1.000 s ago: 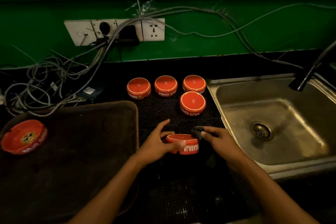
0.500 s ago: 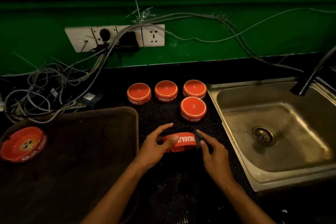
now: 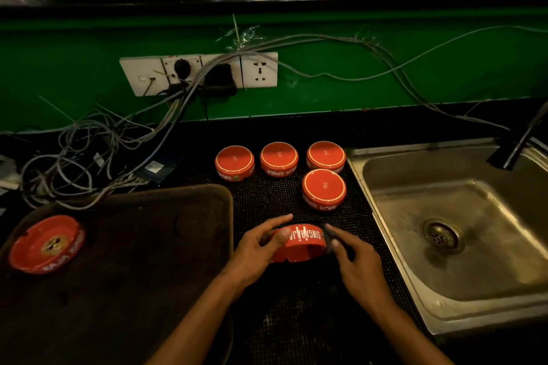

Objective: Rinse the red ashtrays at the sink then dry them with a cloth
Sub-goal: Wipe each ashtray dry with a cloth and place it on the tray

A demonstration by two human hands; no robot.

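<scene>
My left hand (image 3: 258, 249) grips a red ashtray (image 3: 299, 246), held tilted just above the black mat (image 3: 296, 305). My right hand (image 3: 355, 261) pinches a dark cloth (image 3: 329, 235) against the ashtray's right side. Several red ashtrays stand upside down on the mat behind: three in a row (image 3: 279, 158) and one (image 3: 324, 189) nearer to me. One more red ashtray (image 3: 46, 243) lies right way up at the left end of a dark tray (image 3: 142, 246). The steel sink (image 3: 462, 216) is to the right.
A black tap (image 3: 516, 145) reaches over the sink's far right corner. A tangle of grey cables (image 3: 89, 154) runs from a white socket strip (image 3: 198, 72) on the green wall down onto the counter behind the tray.
The held ashtray has been turned and tilted, its lettered side now facing up. My right hand with the cloth has shifted along its right side.
</scene>
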